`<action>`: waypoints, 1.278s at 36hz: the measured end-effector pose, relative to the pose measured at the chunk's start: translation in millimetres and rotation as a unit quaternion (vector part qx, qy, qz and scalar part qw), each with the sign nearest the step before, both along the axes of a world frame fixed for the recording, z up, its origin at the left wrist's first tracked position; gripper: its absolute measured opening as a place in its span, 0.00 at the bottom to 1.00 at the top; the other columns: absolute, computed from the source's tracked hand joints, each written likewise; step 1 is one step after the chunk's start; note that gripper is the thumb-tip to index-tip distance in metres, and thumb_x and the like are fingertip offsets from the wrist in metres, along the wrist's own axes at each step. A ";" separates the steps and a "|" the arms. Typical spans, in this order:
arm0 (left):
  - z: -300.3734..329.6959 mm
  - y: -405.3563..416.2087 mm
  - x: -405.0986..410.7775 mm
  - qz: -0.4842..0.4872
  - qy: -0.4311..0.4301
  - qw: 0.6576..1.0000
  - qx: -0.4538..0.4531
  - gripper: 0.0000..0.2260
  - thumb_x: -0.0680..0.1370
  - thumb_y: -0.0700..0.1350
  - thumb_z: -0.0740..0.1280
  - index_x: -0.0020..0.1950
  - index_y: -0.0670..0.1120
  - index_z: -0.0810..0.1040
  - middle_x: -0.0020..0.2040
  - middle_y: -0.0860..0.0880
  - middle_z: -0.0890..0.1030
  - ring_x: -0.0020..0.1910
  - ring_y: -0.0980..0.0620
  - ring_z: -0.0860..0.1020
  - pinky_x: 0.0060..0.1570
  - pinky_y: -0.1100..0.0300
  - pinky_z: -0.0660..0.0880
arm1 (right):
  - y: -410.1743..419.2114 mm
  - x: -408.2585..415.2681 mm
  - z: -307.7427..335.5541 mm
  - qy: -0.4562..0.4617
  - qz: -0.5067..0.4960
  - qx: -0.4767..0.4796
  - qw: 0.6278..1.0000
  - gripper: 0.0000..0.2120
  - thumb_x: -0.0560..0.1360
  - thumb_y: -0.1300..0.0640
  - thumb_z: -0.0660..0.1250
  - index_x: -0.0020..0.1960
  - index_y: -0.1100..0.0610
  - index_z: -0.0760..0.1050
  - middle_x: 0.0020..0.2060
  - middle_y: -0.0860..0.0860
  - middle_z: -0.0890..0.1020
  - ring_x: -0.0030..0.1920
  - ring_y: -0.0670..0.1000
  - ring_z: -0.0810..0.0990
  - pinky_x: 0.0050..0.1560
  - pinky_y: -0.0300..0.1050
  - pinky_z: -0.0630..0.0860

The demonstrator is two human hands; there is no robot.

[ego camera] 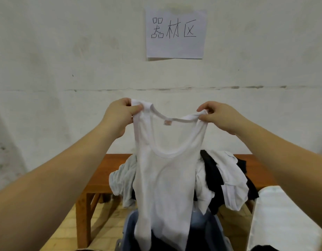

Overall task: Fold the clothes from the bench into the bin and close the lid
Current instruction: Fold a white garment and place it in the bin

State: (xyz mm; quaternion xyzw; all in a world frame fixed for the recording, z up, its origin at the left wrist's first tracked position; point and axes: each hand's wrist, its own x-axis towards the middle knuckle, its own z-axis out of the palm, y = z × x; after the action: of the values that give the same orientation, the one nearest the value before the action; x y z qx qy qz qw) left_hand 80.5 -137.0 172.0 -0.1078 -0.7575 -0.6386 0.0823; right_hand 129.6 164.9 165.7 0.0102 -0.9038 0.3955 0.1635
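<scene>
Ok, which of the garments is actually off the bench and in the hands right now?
The white tank top, pinched at each shoulder strap by left hand and right hand; the grey, black and white clothes stay piled on the bench.

A storage or equipment corner of a plain utility room is seen here. A worn, stained white wall (66,51) is marked by a long crack, and a handwritten paper sign (175,32) reading "器材区", equipment area, is stuck to it. A wooden bench (95,180) is set against the wall, heaped with a pile of clothes (225,180), on a yellowish tiled floor (66,230).
</scene>
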 end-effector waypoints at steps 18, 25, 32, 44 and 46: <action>-3.1 -10.7 -9.6 -0.035 -0.050 0.977 0.207 0.04 0.77 0.38 0.69 0.44 0.43 0.76 0.43 0.46 0.82 0.44 0.49 0.81 0.45 0.55 0.77 | -21.2 13.0 7.5 -0.282 0.132 -0.458 0.833 0.21 0.80 0.45 0.62 0.62 0.61 0.77 0.53 0.53 0.85 0.48 0.49 0.85 0.50 0.45 0.82; -7.2 -14.8 -10.8 -0.049 -0.069 0.963 0.255 0.05 0.78 0.37 0.67 0.44 0.43 0.73 0.42 0.46 0.81 0.43 0.47 0.81 0.47 0.53 0.78 | -18.4 18.9 4.8 -0.255 0.188 -0.477 0.820 0.14 0.82 0.51 0.57 0.61 0.54 0.77 0.49 0.52 0.84 0.46 0.53 0.84 0.45 0.50 0.82; -10.1 -16.9 -12.5 -0.072 -0.060 0.963 0.254 0.03 0.78 0.37 0.68 0.48 0.42 0.75 0.50 0.42 0.82 0.49 0.45 0.82 0.52 0.52 0.79 | -30.4 18.3 3.4 -0.028 0.174 -0.401 0.899 0.21 0.77 0.72 0.59 0.62 0.53 0.75 0.47 0.49 0.80 0.50 0.49 0.79 0.56 0.44 0.76; -1.6 -4.5 3.8 -0.084 0.009 0.987 0.134 0.07 0.78 0.38 0.69 0.56 0.44 0.80 0.52 0.47 0.83 0.52 0.49 0.82 0.51 0.57 0.79 | -48.9 26.2 15.7 0.178 -0.023 0.064 0.982 0.05 0.77 0.54 0.67 0.43 0.50 0.73 0.46 0.45 0.74 0.42 0.38 0.72 0.40 0.25 0.66; -1.1 -1.2 8.9 -0.100 0.017 0.988 0.120 0.05 0.79 0.38 0.69 0.53 0.43 0.82 0.46 0.48 0.85 0.48 0.50 0.83 0.47 0.58 0.78 | -52.3 29.8 20.6 0.143 -0.004 0.031 0.989 0.05 0.77 0.52 0.67 0.46 0.53 0.74 0.44 0.43 0.75 0.40 0.39 0.73 0.38 0.30 0.67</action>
State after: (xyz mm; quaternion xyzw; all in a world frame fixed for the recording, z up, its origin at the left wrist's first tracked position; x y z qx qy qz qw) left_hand 89.4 -138.2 170.8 -0.1832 -0.6590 -0.7282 0.0437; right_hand 159.4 112.6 186.3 0.0678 -0.8829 0.3610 0.2926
